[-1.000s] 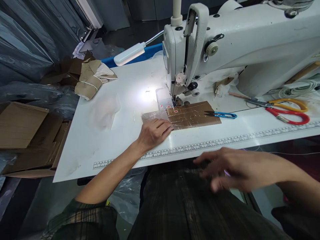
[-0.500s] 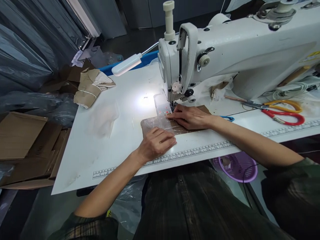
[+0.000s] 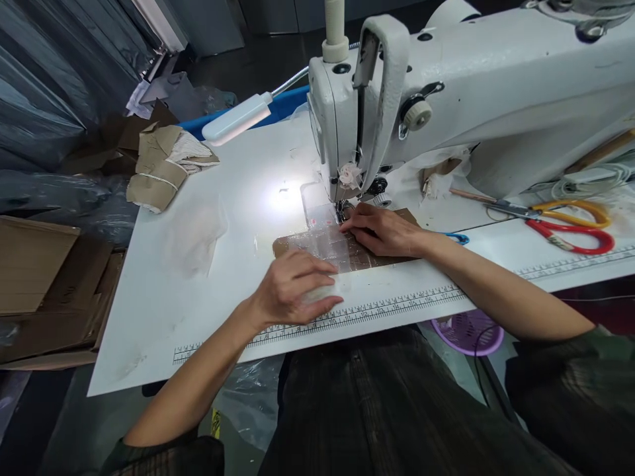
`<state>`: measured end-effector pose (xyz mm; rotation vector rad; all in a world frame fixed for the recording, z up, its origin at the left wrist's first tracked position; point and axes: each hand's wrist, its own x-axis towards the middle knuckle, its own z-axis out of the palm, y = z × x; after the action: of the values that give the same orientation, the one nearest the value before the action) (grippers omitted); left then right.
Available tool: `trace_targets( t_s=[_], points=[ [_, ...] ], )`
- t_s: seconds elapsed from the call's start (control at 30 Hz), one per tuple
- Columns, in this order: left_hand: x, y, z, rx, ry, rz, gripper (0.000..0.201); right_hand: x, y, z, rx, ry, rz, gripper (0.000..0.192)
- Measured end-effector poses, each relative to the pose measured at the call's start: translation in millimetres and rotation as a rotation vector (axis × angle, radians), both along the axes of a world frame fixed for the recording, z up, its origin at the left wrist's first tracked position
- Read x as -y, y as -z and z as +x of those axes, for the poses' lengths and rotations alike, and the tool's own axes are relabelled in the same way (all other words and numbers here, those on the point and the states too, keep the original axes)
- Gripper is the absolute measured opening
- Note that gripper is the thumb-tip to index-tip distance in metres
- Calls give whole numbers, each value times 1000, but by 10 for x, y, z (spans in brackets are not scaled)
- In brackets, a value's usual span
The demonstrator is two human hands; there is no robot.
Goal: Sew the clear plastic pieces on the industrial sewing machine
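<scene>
A strip of sheer, clear-looking material (image 3: pixel 325 244) lies over a flat brown piece (image 3: pixel 407 217) below the needle area of a white sewing machine (image 3: pixel 325 125). My right hand (image 3: pixel 381 231) rests on the brown piece beside the presser foot (image 3: pixel 341 210), fingers stretched out and bent, tips touching the sheer material. My left hand (image 3: pixel 297 287) hovers at the strip's near end, thumb and fingers apart. Some of the sheer material shows between them, but no firm grip is visible. A pale fabric flower (image 3: pixel 350 174) sits on the machine head.
Scissors with orange and red handles (image 3: pixel 570 225) lie at right. A ruler strip (image 3: pixel 391 309) runs along the table's front. Sheer fabric (image 3: pixel 196 235) and a tied brown bundle (image 3: pixel 159 168) lie left. A lamp (image 3: pixel 238 120) hangs behind; a purple basket (image 3: pixel 469 334) stands below.
My left hand has shifted left, and its thumb has parted from the fingers. My right fingertips have drawn slightly back toward the presser foot. The view has moved closer to the machine.
</scene>
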<state>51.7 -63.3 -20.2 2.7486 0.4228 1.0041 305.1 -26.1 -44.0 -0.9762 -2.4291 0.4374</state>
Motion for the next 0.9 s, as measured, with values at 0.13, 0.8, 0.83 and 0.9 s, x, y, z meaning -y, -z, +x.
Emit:
trace_targets(
  t_s=[0.13,0.8,0.83,0.9],
  points=[
    [-247,-59,-64,-89,-122,145,2,3,-25,45,25,87,-8,35],
    [-351,165,-56,-96,132,-108,7,63,-3,70,268,153,35,43],
    [-353,164,-53,-85,130,-105,7,60,2,73,276,153,33,43],
    [-361,155,-50,-70,130,-97,7,55,19,80,285,149,39,43]
  ],
)
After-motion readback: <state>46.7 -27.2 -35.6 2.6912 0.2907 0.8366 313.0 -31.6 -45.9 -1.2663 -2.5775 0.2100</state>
